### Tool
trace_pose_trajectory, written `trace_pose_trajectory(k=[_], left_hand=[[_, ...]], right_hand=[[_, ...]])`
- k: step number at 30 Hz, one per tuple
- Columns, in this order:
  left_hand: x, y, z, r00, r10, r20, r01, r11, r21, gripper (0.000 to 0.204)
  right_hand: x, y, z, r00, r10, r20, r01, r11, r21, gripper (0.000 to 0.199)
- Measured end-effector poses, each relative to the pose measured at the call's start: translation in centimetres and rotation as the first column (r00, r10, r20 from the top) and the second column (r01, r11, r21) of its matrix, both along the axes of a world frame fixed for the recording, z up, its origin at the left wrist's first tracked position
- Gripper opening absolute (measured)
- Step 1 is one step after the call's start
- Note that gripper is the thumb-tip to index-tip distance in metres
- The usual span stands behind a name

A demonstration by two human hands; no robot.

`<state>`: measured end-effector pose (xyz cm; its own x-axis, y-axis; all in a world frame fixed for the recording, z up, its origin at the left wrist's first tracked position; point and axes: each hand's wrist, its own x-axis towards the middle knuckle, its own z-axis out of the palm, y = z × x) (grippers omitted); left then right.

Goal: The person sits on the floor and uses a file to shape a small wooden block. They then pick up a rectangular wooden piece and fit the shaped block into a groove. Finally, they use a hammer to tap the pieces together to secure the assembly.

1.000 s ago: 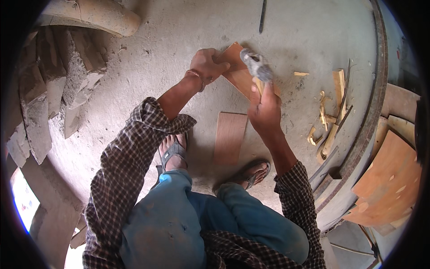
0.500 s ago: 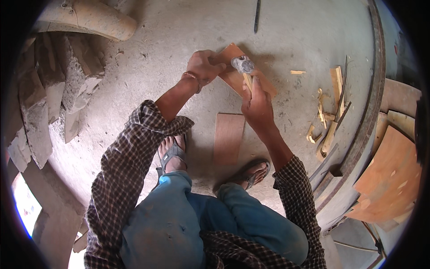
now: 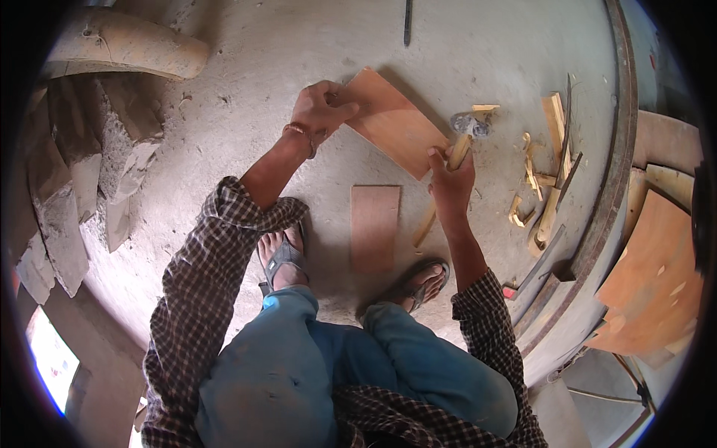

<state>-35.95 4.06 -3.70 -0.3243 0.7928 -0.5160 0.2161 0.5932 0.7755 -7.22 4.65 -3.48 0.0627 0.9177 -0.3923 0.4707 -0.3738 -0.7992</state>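
A rectangular brown wooden board [image 3: 396, 123] is raised and tilted between my hands. My left hand [image 3: 320, 113] grips its far left end, with the thumb on the upper face. My right hand [image 3: 452, 183] is wrapped round the wooden handle of a hammer [image 3: 470, 125], whose grey metal head points away from me to the right of the board. The thumb of that hand lies by the board's near right corner; whether it also pinches the board I cannot tell. The handle's end sticks out below the palm. A second, smaller board [image 3: 376, 228] lies flat on the floor between my feet.
On the right lie wood strips and curled shavings [image 3: 532, 168], near a curved metal edge [image 3: 624, 134]. Large plywood sheets [image 3: 651, 272] lean beyond it. To the left are rough stone-like slabs [image 3: 63, 172] and a thick roll [image 3: 127, 41]. A dark rod [image 3: 408, 22] lies at the far side.
The hammer has moved off the board to the right with my right hand, and its handle end now shows. The board has shifted slightly left and more of its face is visible.
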Motion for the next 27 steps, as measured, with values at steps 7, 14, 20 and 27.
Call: trace_pose_trajectory(k=[7,14,20,27], left_hand=[[2.2,-1.0,1.9,0.892,0.002,-0.452,0.137,0.952,0.273,0.012],[1.5,-0.4,1.7,0.726,-0.071,-0.684,0.309,0.922,0.233,0.007],[6.3,-4.6,1.0,0.657,0.001,-0.754,0.324,0.903,0.283,0.018],[9.7,-8.3,1.0,0.943,0.175,-0.282,-0.093,0.954,0.284,0.012]], right_hand=[[-3.1,-0.9,1.4,0.873,-0.325,-0.363,0.251,0.938,-0.239,0.033],[-5.4,-2.3,1.4,0.787,-0.410,-0.461,0.332,0.911,-0.244,0.029],[-5.7,-3.2,1.4,0.761,-0.450,-0.467,0.348,0.891,-0.292,0.026],[-5.2,-4.7,0.8,0.741,-0.405,-0.536,0.309,0.914,-0.263,0.030]])
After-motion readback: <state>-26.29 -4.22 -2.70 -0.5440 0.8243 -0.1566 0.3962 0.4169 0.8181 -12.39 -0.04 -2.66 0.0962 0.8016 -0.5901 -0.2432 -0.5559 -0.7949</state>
